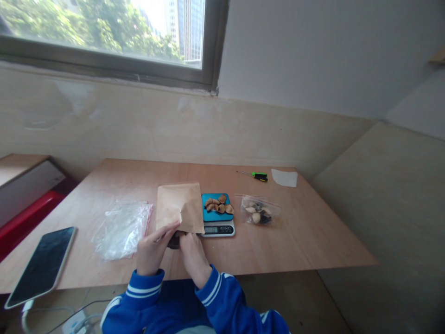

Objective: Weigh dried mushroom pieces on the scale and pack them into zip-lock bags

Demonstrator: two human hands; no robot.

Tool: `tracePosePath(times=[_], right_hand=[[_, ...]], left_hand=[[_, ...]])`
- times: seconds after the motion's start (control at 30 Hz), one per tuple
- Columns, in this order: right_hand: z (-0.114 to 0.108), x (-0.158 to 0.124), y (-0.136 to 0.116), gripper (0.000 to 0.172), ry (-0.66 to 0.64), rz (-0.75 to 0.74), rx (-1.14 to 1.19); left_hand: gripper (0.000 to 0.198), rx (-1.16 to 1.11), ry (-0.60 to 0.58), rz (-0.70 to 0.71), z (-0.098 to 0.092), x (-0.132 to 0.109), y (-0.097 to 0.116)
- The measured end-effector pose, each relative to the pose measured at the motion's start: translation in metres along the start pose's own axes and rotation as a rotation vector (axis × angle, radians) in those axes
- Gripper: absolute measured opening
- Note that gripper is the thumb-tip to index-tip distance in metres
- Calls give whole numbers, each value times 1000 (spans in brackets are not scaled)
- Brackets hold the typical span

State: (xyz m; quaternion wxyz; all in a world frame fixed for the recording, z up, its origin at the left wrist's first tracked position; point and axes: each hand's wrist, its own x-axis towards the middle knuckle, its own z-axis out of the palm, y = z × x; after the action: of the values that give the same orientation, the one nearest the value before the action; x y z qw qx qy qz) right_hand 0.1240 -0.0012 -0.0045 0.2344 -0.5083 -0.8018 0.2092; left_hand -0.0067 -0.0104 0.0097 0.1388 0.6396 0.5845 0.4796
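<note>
A brown paper envelope (180, 205) is held upright over the wooden table (295, 232). My left hand (152, 252) grips its lower left edge, fingers curled on the paper. My right hand (192, 256) closes on the lower right edge, beside a small dark thing (173, 241) half hidden between the hands. Just right of the envelope stands a small digital scale (218, 222) with a blue platform carrying several brown shell pieces (219, 205). Both sleeves are blue with white stripes.
A pile of clear zip bags (121, 227) lies left of the envelope. A clear bag of mixed shells (257, 211) sits right of the scale. A green-handled screwdriver (255, 176) and white paper (284, 177) lie at the back. A phone (42, 264) rests at the near left edge.
</note>
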Motion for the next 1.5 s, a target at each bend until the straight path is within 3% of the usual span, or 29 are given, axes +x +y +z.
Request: tracePosePath(times=[0.23, 0.43, 0.7, 1.07, 1.5], right_hand=[[9, -10, -6, 39, 60, 78, -155], [20, 5, -10, 33, 50, 173, -236], [21, 34, -12, 28, -122, 110, -197], [-12, 31, -14, 41, 2, 37, -132], [-49, 32, -14, 36, -192, -7, 187]], left_hand=[[20, 13, 1, -3, -3, 2, 0], [19, 30, 0, 14, -2, 4, 1], [20, 20, 18, 48, -2, 11, 6], [22, 74, -16, 48, -9, 44, 6], [20, 71, -42, 18, -10, 48, 12]])
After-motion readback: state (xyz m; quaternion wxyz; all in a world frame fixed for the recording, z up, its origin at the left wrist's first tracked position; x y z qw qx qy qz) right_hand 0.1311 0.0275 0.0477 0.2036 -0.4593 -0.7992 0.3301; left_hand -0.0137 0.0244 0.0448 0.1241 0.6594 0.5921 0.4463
